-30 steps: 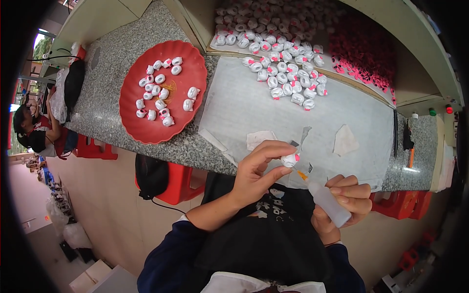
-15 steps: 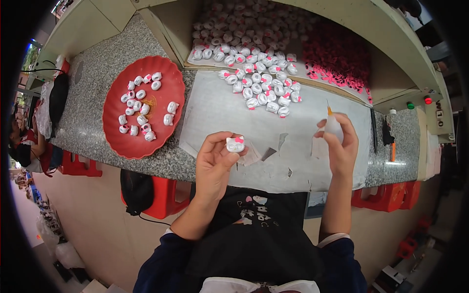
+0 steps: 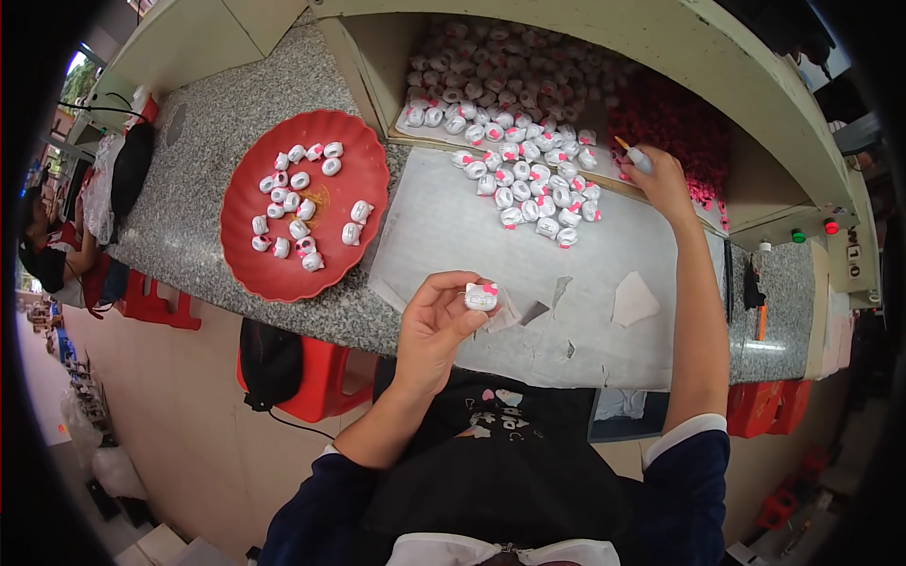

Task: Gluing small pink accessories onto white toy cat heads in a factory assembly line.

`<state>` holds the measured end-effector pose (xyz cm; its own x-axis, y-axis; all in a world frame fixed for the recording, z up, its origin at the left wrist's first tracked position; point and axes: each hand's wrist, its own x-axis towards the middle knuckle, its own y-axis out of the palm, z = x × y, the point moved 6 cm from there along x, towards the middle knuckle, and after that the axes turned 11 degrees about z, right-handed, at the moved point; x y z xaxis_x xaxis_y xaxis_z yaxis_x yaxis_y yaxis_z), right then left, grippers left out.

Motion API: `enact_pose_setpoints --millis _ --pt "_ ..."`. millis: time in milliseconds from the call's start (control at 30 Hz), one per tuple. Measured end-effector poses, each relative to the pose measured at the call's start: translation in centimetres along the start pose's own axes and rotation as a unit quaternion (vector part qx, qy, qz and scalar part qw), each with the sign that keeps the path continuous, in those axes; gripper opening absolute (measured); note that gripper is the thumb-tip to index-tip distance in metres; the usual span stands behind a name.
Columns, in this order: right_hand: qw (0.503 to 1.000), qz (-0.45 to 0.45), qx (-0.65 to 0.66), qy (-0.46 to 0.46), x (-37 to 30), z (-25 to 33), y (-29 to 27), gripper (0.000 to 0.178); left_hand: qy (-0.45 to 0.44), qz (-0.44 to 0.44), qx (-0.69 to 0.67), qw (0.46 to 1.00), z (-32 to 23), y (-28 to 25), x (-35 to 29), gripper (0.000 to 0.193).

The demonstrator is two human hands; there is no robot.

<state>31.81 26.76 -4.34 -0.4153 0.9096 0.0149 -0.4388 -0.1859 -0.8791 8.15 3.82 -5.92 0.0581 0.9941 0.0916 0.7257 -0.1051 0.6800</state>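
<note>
Workshop for assembling small parts
Dozens of alike white cat-head pieces (image 3: 521, 191) and a mass of pink parts (image 3: 646, 121) fill an open cabinet (image 3: 566, 19) on a long speckled table (image 3: 203, 189); red plastic stools (image 3: 318, 368) line it, with a co-worker (image 3: 57, 241) farther left.

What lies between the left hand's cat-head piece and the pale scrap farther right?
In the head view, between the cat-head piece and pale scrap: a whitish scrap, a dark grey scrap and a grey sliver.
</note>
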Motion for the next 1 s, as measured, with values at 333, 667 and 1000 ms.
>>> enact_pose_setpoints --millis 333,667,1000 --pt "0.91 -0.103 0.401 0.032 -7.0 7.7 -0.3 0.007 -0.006 0.007 0.011 1.0 0.4 -0.1 -0.5 0.032" --pt "0.772 0.04 0.635 0.011 -14.6 15.8 7.4 0.01 0.07 0.055 0.252 0.964 -0.6 1.2 -0.5 0.03" --pt "0.81 0.05 0.585 -0.007 -14.8 15.6 7.7 0.009 0.088 0.106 0.368 0.919 -1.0 2.0 -0.8 0.031"
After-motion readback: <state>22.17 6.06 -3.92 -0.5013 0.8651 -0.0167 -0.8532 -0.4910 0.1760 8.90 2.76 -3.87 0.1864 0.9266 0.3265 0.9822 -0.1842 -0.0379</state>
